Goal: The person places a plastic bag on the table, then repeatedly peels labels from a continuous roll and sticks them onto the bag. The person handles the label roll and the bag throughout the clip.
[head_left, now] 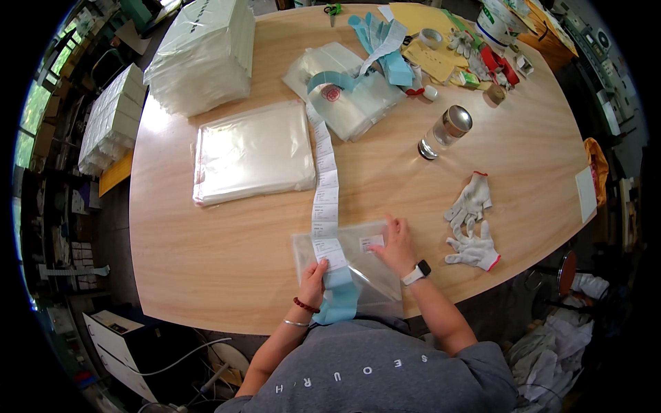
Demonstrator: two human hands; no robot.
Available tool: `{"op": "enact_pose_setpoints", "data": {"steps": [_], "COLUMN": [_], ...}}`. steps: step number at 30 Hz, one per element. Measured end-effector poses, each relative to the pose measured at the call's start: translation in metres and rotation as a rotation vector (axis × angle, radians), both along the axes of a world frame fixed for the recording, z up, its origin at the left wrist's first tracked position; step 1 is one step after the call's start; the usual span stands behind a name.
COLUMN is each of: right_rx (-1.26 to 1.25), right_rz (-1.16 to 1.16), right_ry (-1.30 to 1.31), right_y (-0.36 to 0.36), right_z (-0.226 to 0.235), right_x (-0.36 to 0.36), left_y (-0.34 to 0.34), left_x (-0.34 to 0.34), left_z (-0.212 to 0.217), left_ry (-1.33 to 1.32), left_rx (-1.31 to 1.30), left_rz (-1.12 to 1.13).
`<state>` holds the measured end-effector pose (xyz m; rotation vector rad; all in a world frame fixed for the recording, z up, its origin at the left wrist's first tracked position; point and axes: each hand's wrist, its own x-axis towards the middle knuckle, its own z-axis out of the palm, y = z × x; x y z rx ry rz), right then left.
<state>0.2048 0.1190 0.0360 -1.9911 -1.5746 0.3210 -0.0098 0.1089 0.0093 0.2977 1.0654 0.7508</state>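
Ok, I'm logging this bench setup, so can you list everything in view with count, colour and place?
Table: one, light wood, centre.
Label strip: one, white labels on pale blue backing, running from the roll down to the near edge.
Clear bag: one, transparent, near edge, under both hands.
Flat bag stack: one, clear, centre left.
Tall bag stacks: one on the far left corner, more off the table to the left, whitish.
Label roll on loose bags: one, far centre.
Glass jar: one, clear with metal lid, lying right of centre.
Work gloves: two, white, near right.
Tape, scissors, yellow envelopes, small clutter: far right, uncounted.
Left hand: pinching the strip.
Right hand: pressing a label on the bag.
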Motion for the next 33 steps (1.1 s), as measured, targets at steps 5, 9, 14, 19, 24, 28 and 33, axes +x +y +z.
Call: {"op": "enact_pose_setpoints", "data": {"steps": [5, 9, 14, 19, 24, 28, 33], "right_rx": [-0.172, -0.159, 0.274, -0.243, -0.398, -0.168, -0.139], "right_rz": [0.068, 0.165, 0.280, 0.487, 0.155, 0.122, 0.342], "right_ry": [0.402, 0.317, -0.023, 0.432, 1.168, 1.043, 0.636], "right_y": [0.012, 0.010, 0.001, -0.040, -0.058, -0.041, -0.040], "right_z": [-0.019, -0.006, 0.028, 0.026, -0.012, 0.002, 0.019], "right_x": [0.039, 0.041, 0.022, -0.014, -0.036, -0.042, -0.042], "left_y": [-0.001, -0.002, 0.004, 0.013, 0.003, -0.005, 0.004], "left_x": [-0.002, -0.007, -0.002, 0.002, -0.003, 0.003, 0.004], "left_z": [-0.009, -0.019, 0.018, 0.054, -0.007, -0.006, 0.006], "left_ry": [0.050, 0.047, -0.115, -0.373, -0.069, -0.008, -0.225], "left_rx": [0.037, 0.059, 0.057, 0.094, 0.102, 0.214, 0.013], "left_rz": [-0.037, -0.052, -0.016, -0.040, -0.256, -0.320, -0.188]}}
